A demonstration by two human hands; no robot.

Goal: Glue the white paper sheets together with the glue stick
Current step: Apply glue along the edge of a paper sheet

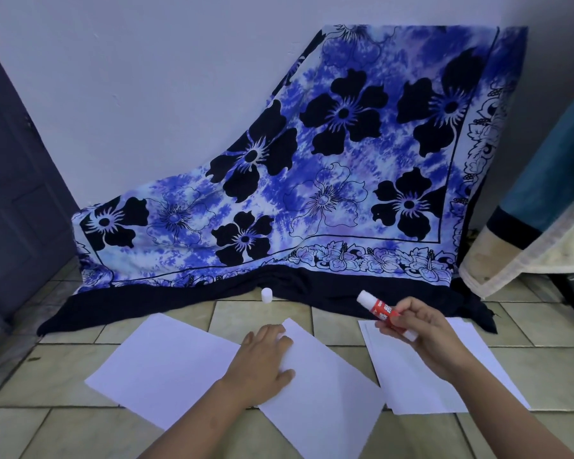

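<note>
Fingers pinch cylindrical glue stick above flat paper.

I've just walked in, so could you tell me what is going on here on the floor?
A person is gluing paper on the tiled floor. The right hand holds a red glue stick, uncapped, above a stack of white sheets. Its white cap stands by the blue floral cloth. The left hand presses flat where two overlapping sheets meet.

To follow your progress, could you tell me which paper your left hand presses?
The middle sheet, overlapping the left sheet; the right stack lies untouched.
</note>
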